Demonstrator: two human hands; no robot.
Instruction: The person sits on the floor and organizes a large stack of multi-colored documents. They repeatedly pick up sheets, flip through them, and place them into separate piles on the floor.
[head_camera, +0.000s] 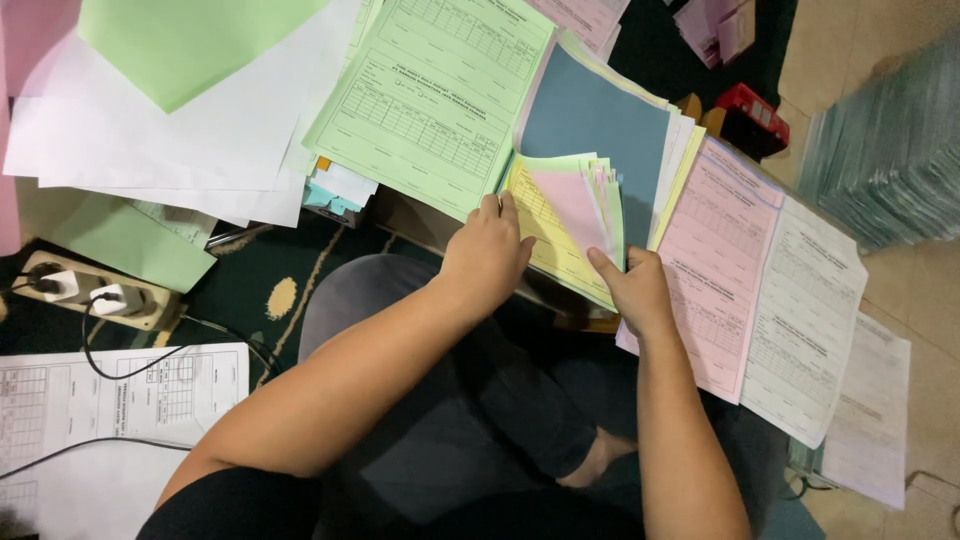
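My left hand rests on the left edge of a small stack of coloured forms, yellow, pink and green sheets fanned at their right edge. My right hand grips that fanned edge, thumb on top of the sheets. The stack lies on a blue-grey cover sheet over more paper. A green printed form lies to the left of it, a pink printed form to the right.
White and green blank sheets cover the upper left. A power strip with plugs and cables sits at left, above a white form. White forms lie at right, a tall paper stack beyond. A red object sits near the top.
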